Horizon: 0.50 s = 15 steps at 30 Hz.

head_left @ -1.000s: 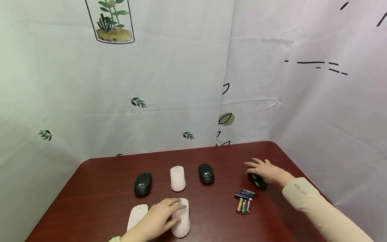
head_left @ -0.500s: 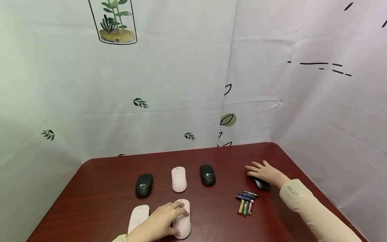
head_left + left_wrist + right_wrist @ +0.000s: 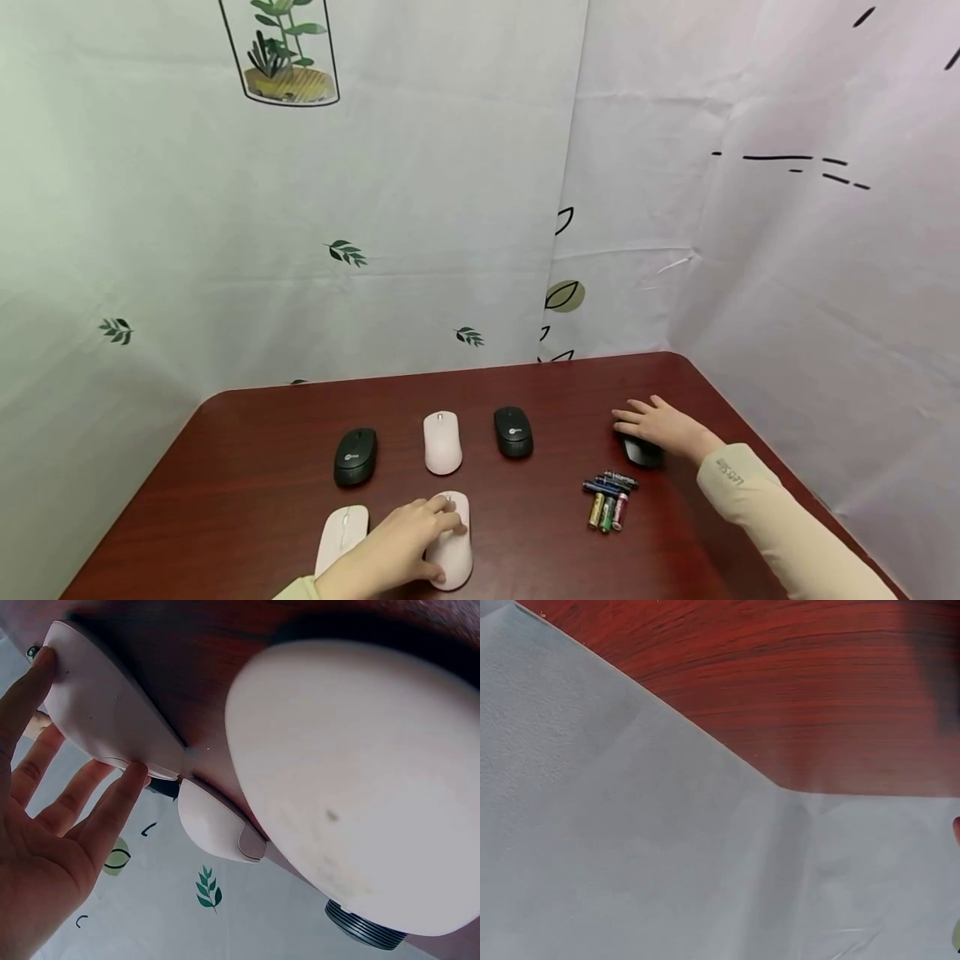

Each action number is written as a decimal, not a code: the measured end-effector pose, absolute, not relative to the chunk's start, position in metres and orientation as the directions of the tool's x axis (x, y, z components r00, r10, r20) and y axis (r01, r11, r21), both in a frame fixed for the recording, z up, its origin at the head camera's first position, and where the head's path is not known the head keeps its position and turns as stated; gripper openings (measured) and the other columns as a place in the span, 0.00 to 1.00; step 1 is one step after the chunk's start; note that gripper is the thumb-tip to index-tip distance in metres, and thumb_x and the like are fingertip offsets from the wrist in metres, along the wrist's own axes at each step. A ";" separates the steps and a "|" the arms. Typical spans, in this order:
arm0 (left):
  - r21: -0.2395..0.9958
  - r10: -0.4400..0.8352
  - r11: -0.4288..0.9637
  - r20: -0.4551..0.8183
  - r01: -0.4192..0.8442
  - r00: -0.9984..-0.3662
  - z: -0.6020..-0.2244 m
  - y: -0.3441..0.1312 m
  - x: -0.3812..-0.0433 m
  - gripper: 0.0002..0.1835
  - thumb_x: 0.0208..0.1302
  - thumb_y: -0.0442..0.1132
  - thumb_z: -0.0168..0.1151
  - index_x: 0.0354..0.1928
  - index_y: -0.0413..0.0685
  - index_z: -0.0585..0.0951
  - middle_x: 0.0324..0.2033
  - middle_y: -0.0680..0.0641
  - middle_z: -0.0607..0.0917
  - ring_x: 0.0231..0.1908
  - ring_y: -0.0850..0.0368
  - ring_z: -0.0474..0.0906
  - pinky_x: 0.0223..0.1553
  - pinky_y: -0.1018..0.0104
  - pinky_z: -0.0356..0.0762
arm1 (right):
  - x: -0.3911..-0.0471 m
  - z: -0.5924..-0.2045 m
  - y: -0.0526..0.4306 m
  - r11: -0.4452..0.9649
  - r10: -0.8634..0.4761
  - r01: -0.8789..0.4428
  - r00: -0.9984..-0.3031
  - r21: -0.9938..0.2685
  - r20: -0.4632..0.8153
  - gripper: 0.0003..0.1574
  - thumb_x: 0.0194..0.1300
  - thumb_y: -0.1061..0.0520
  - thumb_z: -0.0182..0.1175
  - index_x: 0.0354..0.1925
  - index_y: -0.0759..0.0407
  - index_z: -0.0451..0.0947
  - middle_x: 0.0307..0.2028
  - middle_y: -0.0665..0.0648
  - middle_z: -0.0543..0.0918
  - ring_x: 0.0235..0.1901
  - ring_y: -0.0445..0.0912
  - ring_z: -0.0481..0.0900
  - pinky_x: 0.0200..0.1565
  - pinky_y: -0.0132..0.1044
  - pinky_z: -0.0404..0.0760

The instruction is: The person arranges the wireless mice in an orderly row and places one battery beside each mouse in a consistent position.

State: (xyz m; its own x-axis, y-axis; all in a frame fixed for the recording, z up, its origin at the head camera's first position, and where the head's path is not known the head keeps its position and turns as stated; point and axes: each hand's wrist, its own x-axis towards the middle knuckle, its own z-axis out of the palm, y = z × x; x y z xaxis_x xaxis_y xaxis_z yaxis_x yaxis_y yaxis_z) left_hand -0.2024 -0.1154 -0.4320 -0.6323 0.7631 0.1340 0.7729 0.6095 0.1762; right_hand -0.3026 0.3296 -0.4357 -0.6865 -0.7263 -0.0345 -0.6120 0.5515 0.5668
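My left hand [image 3: 401, 542] lies over a pinkish-white computer mouse [image 3: 454, 560] at the table's front. Its fingers bend over the top, and the thumb rests against the near left side. In the left wrist view, thumb and fingers of the left hand [image 3: 52, 840] span the side of this mouse [image 3: 109, 705]. On the far right, my right hand [image 3: 667, 429] rests on a black mouse [image 3: 643, 452], fingers spread and nearly straight; its thumb is hidden. Only a fingertip [image 3: 957, 829] of that hand enters the right wrist view.
Another white mouse [image 3: 341, 533] sits left of my left hand, looming large in its wrist view. Behind are a black mouse [image 3: 355, 457], a pinkish-white mouse [image 3: 442, 442] and another black mouse [image 3: 513, 432]. Several batteries [image 3: 609, 500] lie near the right hand. White curtains [image 3: 420, 208] surround the table [image 3: 262, 450].
My left fingers have drawn in and bend more over the pinkish-white mouse. The right hand has shifted slightly, uncovering more of the black mouse's rear.
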 end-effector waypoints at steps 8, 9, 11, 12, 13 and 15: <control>0.162 0.767 0.607 0.135 0.778 -0.627 -0.432 -0.116 -0.204 0.25 0.36 0.47 0.78 0.42 0.57 0.83 0.41 0.54 0.78 0.36 0.61 0.76 0.37 0.66 0.75 | -0.304 -0.432 0.324 0.780 -0.595 -0.568 -0.803 0.263 0.032 0.37 0.37 0.57 0.74 0.47 0.69 0.74 0.45 0.66 0.80 0.49 0.59 0.77 0.49 0.54 0.74; 0.165 0.767 0.608 0.133 0.777 -0.628 -0.432 -0.116 -0.204 0.25 0.36 0.47 0.78 0.42 0.57 0.83 0.41 0.54 0.78 0.37 0.61 0.76 0.37 0.66 0.75 | -0.304 -0.431 0.321 0.797 -0.579 -0.556 -0.815 0.236 0.036 0.36 0.37 0.55 0.74 0.45 0.69 0.74 0.43 0.66 0.81 0.46 0.58 0.78 0.47 0.53 0.75; 0.168 0.768 0.607 0.130 0.777 -0.628 -0.432 -0.116 -0.204 0.25 0.37 0.47 0.78 0.43 0.57 0.83 0.42 0.55 0.78 0.37 0.62 0.76 0.37 0.66 0.75 | -0.303 -0.430 0.316 0.826 -0.550 -0.533 -0.834 0.185 0.049 0.34 0.39 0.54 0.73 0.43 0.70 0.74 0.39 0.66 0.80 0.41 0.57 0.79 0.45 0.51 0.76; 0.170 0.768 0.606 0.129 0.777 -0.628 -0.432 -0.116 -0.204 0.25 0.37 0.47 0.78 0.43 0.57 0.83 0.41 0.55 0.78 0.36 0.62 0.76 0.37 0.66 0.75 | -0.302 -0.430 0.313 0.840 -0.532 -0.519 -0.845 0.161 0.051 0.33 0.40 0.53 0.72 0.43 0.71 0.74 0.40 0.66 0.80 0.41 0.58 0.79 0.45 0.51 0.76; 0.174 0.768 0.605 0.129 0.777 -0.627 -0.432 -0.116 -0.204 0.25 0.37 0.47 0.78 0.43 0.57 0.83 0.41 0.55 0.77 0.36 0.62 0.75 0.37 0.66 0.75 | -0.302 -0.429 0.310 0.853 -0.514 -0.504 -0.856 0.140 0.054 0.34 0.41 0.53 0.72 0.43 0.71 0.73 0.41 0.67 0.80 0.40 0.58 0.79 0.44 0.51 0.77; 0.177 0.768 0.605 0.129 0.776 -0.628 -0.432 -0.117 -0.204 0.25 0.37 0.46 0.78 0.43 0.57 0.83 0.41 0.55 0.77 0.36 0.63 0.75 0.37 0.66 0.75 | -0.301 -0.428 0.305 0.874 -0.483 -0.476 -0.872 0.095 0.075 0.35 0.43 0.54 0.72 0.45 0.74 0.73 0.43 0.69 0.78 0.38 0.56 0.80 0.41 0.49 0.78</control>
